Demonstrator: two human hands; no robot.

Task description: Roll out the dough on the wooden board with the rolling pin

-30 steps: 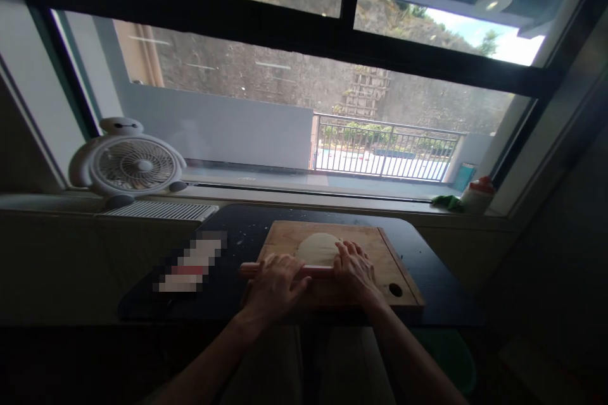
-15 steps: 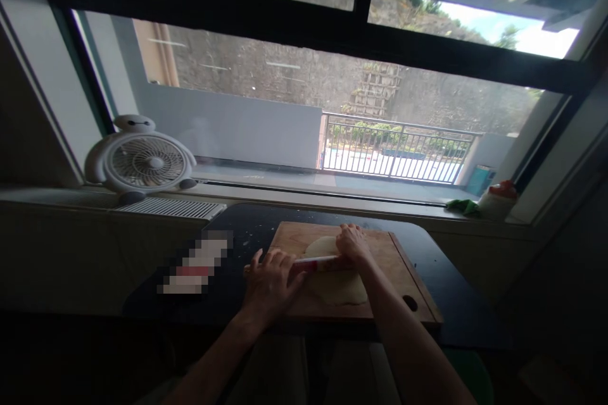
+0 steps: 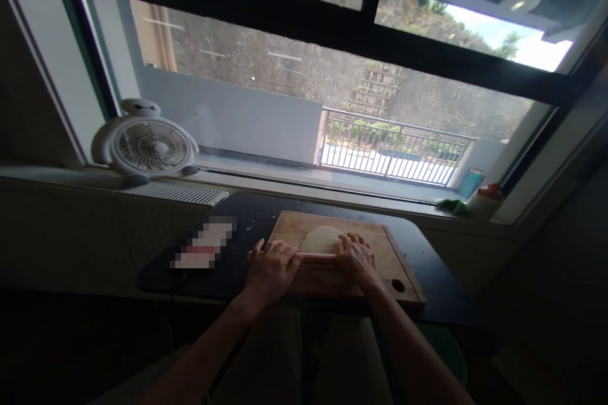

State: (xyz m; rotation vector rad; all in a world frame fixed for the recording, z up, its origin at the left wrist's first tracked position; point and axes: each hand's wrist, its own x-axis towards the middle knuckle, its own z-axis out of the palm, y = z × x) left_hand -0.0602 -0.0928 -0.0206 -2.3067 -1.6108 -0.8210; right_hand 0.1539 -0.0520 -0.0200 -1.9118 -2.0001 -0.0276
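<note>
Dough sheet [image 3: 323,241]: pale, flat, lying on the board, about midway along its far edge and just beyond the rolling pin; its right side runs under the right fingers.

Items by descending size:

Window [image 3: 285,20]: dark-framed, spans the far side; a metal railing [image 3: 387,150] shows outside.

Table [image 3: 437,291]: black top, rounded corners. White specks scattered on the left part, toward the far edge.

Wooden cutting board [image 3: 289,226]: right of the table's centre, close to the near edge. Groove along its right edge; dark round hole [image 3: 398,286] at its near right corner.

Fan [image 3: 154,147]: white, figure-shaped, at the left end of the sill [image 3: 332,197], beside a slatted grille [image 3: 178,192].

Masked item [image 3: 204,243]: pixelated, on the table's left part; identity cannot be told.

Left hand [image 3: 274,266]: palm down over the pin's left part. Right hand [image 3: 356,257]: palm down over its right part, fingers reaching forward onto the dough. Hands apart, a stretch of pin between them. Undersides hidden; cannot tell whether either is clamped round the pin.

Rolling pin [image 3: 318,259]: reddish, roughly parallel to the board's near edge; left end projects past the left hand, right end hidden.

Bottle [image 3: 484,204]: white, orange-red top, at the sill's right end. Green cloth [image 3: 453,205]: just left of it.
</note>
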